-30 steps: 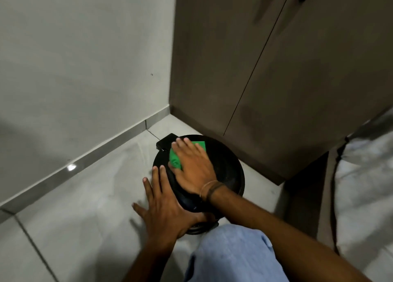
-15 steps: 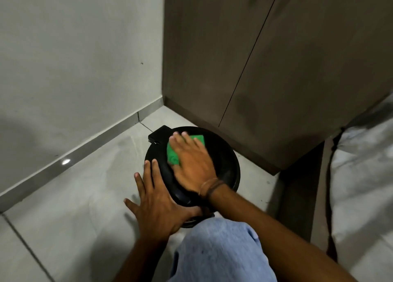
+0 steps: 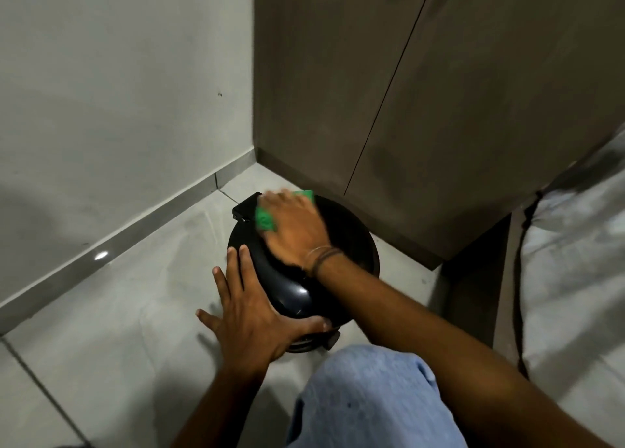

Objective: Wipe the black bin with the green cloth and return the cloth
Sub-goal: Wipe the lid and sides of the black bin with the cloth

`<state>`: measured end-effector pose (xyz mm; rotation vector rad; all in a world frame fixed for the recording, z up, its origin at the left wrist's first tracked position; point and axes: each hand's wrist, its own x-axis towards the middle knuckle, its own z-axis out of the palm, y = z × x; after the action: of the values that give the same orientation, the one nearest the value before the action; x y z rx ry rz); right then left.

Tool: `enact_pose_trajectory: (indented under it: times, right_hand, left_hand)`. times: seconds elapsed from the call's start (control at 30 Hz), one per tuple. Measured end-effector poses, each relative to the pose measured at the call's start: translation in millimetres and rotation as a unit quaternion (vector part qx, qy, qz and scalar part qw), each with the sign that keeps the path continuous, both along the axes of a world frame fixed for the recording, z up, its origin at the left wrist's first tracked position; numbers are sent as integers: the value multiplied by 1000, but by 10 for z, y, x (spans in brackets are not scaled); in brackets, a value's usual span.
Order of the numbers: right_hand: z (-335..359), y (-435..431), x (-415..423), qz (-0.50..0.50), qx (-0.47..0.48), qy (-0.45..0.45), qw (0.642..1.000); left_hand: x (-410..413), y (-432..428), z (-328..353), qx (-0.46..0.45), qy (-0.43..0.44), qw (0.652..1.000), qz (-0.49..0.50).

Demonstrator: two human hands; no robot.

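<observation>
The black bin (image 3: pixel 351 241) is round with a domed lid and stands on the floor in a corner. My right hand (image 3: pixel 296 227) lies flat on the far left part of the lid, pressing the green cloth (image 3: pixel 265 219) under its fingers. Most of the cloth is hidden by the hand; green edges show at the fingertips and by the thumb. My left hand (image 3: pixel 252 315) grips the near left side of the bin, with the fingers spread along its wall and the thumb at the front.
A brown cabinet (image 3: pixel 439 109) with two doors stands right behind the bin. A grey wall (image 3: pixel 118 92) with a skirting board runs on the left. A white cushioned surface (image 3: pixel 575 261) lies on the right. My knee in blue cloth (image 3: pixel 365 400) is in front.
My right hand has slid the green cloth farther across the lid, toward the hinge at the far left. The left hand has kept its grip on the bin's side.
</observation>
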<state>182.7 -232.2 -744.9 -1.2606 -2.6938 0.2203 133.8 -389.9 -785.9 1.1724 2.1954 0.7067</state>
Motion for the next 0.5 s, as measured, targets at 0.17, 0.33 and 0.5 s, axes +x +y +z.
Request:
enact_pose_trajectory:
  times: [0.17,0.33,0.5]
  right_hand:
    - [-259,-718,588,151,18,22,988]
    - [-431,-944,1537,100,35,9,994]
    - [-174,-94,1315,-114,-77,164,977]
  left_hand:
    - [4,2,-72,13,15,1000,14]
    - [55,15,7,8,-7,1000,27]
    - [13,-5,7,-5,-28,1000,1]
